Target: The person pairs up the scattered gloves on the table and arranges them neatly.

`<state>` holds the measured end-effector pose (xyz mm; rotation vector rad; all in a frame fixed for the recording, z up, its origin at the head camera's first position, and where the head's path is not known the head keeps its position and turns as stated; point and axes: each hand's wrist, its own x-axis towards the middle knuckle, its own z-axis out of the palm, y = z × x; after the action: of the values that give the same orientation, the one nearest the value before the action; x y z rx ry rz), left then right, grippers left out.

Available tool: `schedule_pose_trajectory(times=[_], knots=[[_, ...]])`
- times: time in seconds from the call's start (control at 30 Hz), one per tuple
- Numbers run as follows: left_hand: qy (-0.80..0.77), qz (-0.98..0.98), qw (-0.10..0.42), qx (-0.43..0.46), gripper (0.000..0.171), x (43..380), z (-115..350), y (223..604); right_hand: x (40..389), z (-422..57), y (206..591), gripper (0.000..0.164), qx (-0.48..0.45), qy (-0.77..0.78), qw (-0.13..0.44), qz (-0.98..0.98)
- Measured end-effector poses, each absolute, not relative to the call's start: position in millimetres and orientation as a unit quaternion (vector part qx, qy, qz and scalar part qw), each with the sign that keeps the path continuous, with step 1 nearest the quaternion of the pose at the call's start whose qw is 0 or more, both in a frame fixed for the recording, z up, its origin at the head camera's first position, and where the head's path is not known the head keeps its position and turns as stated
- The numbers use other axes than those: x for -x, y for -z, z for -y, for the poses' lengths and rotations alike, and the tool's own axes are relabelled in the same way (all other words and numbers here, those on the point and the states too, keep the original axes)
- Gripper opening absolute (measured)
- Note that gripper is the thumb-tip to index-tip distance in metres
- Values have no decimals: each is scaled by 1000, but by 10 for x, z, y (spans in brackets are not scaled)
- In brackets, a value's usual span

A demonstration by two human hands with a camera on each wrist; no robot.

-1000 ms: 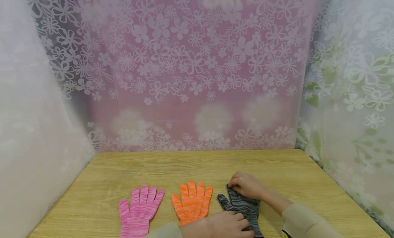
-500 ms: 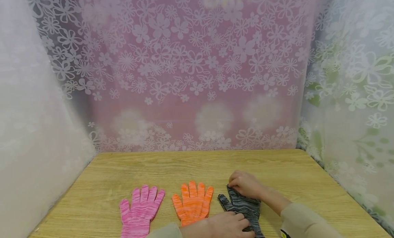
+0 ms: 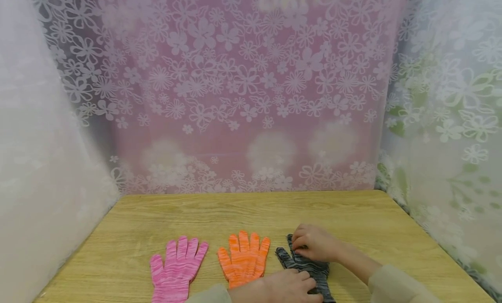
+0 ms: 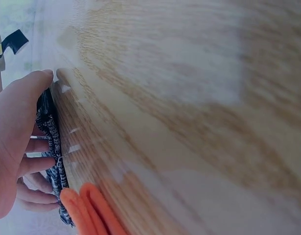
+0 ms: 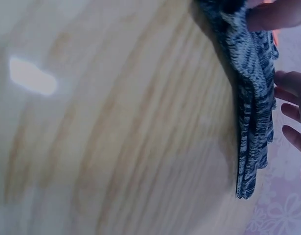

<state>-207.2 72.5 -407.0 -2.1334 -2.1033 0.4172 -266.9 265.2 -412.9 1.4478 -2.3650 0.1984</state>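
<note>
A dark grey, black-streaked knitted glove lies on the table, its fingers pointing away from me. My left hand rests across its cuff end; in the left wrist view those fingers are spread loosely over the knit. My right hand is over the glove's fingers, covering most of them. The right wrist view has that hand's fingers slightly bent beside the glove, pinching nothing visible. Left of the dark glove lies an orange glove, its cuff hidden by my left forearm.
A pink glove lies farther left on the wooden table. A flowered, pinkish curtain hangs behind the table's far edge, and pale sheets hang at the sides.
My right hand has let go of the dark glove's fingertips and shifted slightly toward me and to the right. My left hand stays on the cuff end.
</note>
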Motion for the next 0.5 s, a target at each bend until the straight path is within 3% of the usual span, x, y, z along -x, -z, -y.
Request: schedule_pose_trajectory(times=[0.23,0.5], knots=[[-128,699,39,703,39,2055,-734,4083,2608,-2632,4182,10,-505,-51,169,845],[-138,698,64,700,38,2044,-738,4075,2583,-2675,4165,12,-508,-76,196,836]])
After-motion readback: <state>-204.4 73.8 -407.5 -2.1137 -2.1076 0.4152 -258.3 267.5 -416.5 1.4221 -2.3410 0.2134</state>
